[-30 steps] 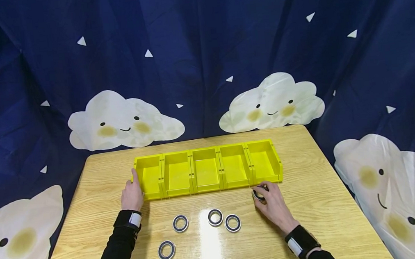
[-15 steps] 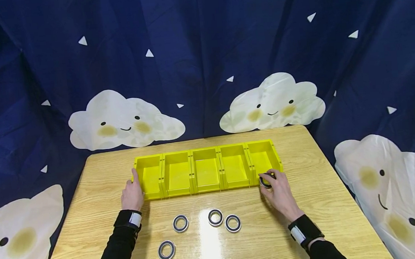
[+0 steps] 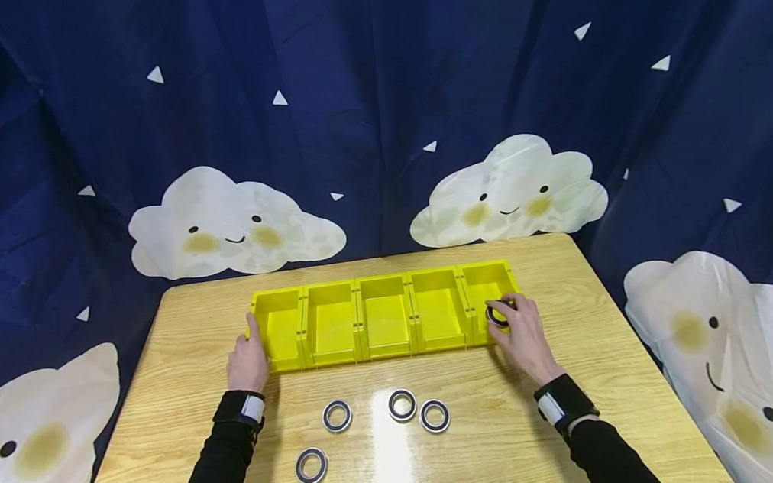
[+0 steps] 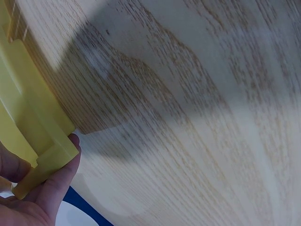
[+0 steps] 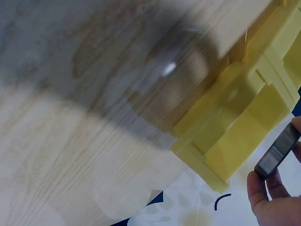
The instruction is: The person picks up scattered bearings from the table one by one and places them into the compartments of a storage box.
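Note:
A yellow tray (image 3: 355, 298) with several compartments in a row stands on the wooden table (image 3: 594, 331). My right hand (image 3: 520, 329) pinches a black-and-silver ring (image 3: 498, 314) over the tray's rightmost compartment (image 3: 487, 282); the right wrist view shows the ring (image 5: 277, 150) edge-on between my fingertips (image 5: 256, 188), beside the tray's corner (image 5: 225, 136). My left hand (image 3: 248, 361) rests against the tray's left end, and the left wrist view shows a finger (image 4: 59, 181) on the yellow corner (image 4: 33, 136). Several more rings lie on the table near me, such as one (image 3: 337, 416) and another (image 3: 434, 415).
A ring (image 3: 310, 466) lies nearest the table's front edge, and one more (image 3: 401, 405) sits in the glare at centre. A dark blue curtain (image 3: 374, 104) printed with white clouds hangs behind and around the table.
My right hand has lifted the ring from the table in front of the tray and carried it away from me, over the rightmost compartment. The left hand has stayed put.

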Demonstrator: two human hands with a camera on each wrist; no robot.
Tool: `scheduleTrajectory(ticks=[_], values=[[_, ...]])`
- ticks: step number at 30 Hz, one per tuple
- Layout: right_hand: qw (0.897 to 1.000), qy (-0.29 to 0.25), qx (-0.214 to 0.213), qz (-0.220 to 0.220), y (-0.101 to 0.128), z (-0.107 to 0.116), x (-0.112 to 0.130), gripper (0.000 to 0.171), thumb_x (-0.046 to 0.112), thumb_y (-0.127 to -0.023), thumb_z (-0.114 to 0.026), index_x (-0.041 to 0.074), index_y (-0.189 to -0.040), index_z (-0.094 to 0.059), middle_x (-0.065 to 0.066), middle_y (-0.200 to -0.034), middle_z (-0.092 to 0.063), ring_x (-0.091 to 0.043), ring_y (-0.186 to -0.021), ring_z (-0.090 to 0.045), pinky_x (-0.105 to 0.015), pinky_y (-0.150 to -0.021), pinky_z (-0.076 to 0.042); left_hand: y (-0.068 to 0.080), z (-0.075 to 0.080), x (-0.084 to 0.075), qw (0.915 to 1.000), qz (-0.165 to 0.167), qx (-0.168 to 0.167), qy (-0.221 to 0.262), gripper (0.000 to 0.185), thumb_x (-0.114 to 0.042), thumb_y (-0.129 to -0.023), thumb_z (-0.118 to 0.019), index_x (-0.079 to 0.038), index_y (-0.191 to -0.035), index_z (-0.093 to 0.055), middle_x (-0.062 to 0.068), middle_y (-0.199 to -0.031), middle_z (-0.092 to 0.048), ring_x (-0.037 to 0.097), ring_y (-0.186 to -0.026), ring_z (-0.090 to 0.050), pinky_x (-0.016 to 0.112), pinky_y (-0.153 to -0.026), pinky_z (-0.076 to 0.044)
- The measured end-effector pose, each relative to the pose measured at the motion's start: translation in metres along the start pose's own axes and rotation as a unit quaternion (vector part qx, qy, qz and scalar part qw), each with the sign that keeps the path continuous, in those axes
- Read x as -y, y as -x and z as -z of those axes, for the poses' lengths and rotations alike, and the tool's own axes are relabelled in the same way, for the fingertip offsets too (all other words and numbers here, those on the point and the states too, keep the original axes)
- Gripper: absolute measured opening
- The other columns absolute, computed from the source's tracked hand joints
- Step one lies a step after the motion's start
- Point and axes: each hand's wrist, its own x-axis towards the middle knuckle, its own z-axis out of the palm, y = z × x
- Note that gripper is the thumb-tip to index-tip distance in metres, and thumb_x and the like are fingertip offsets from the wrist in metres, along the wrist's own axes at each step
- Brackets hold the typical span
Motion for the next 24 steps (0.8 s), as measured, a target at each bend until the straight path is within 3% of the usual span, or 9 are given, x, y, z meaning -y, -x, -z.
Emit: scheduleTrajectory(ticks=[9, 24], values=[[1.000, -0.003, 0.010, -0.012, -0.012, -0.007, -0.003, 0.034, 0.009, -0.082, -0.071, 0.002, -0.115, -0.069, -0.026, -0.116, -0.056, -0.043, -0.108, -0.048, -0.054, -0.093, -0.039, 0.000, -0.001, 0.001, 1.0000, -0.002, 0.006, -0.002, 0.081, 0.001, -0.087, -0.062, -0.002, -0.152, -0.014, 0.035, -0.105, -0.055, 0.043, -0.070, -0.060, 0.055, -0.067, -0.052], [0.999, 0.019, 0.033, -0.022, -0.030, -0.030, -0.012, 0.035, 0.007, -0.082, -0.071, 0.001, -0.116, -0.068, -0.028, -0.116, -0.056, -0.044, -0.105, -0.049, -0.052, -0.091, -0.039, -0.001, -0.002, 0.002, 0.9999, 0.005, 0.009, 0.001, 0.083, 0.001, -0.087, -0.062, -0.003, -0.153, -0.013, 0.035, -0.106, -0.055, 0.043, -0.072, -0.060, 0.055, -0.069, -0.052]])
